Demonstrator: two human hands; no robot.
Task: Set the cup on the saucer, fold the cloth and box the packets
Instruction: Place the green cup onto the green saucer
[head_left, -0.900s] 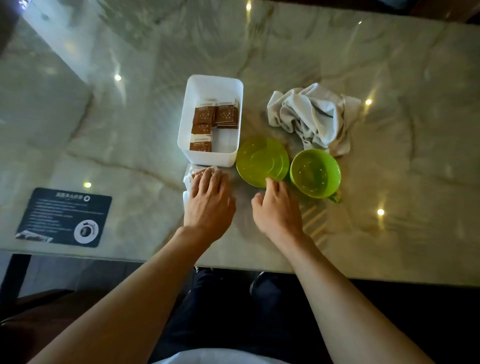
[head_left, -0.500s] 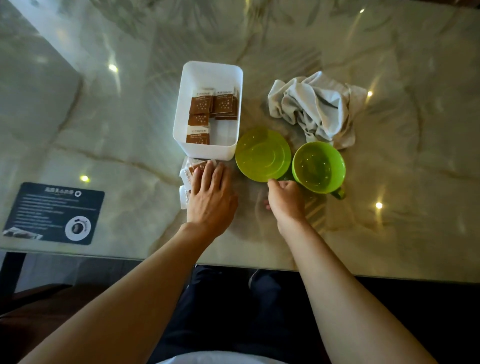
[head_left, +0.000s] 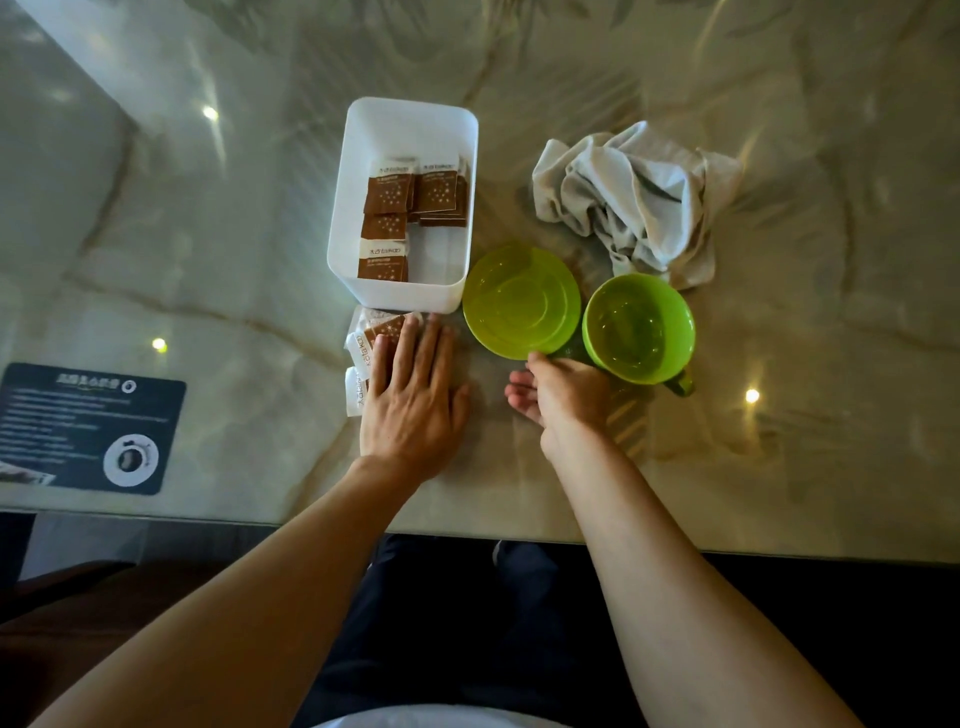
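A green saucer (head_left: 521, 301) lies flat on the marble table, with a green cup (head_left: 639, 328) upright just to its right, rims touching. Behind the cup is a crumpled grey cloth (head_left: 631, 200). A white box (head_left: 410, 122) left of the saucer holds several brown packets (head_left: 387, 223). A few loose packets (head_left: 363, 345) lie in front of the box, and my left hand (head_left: 413, 400) rests flat on them, fingers straight. My right hand (head_left: 563, 397) is at the saucer's near rim, beside the cup, with its fingers curled. Whether it grips anything is unclear.
A dark printed card (head_left: 91, 428) lies at the table's near left. The table's front edge (head_left: 727, 545) runs just behind my forearms, with my lap below it. Bare marble (head_left: 831, 260) stretches to the right and far side.
My right hand has moved forward and right from the table to the gap between saucer and cup, and its fingers have curled. My left hand has stayed on the loose packets.
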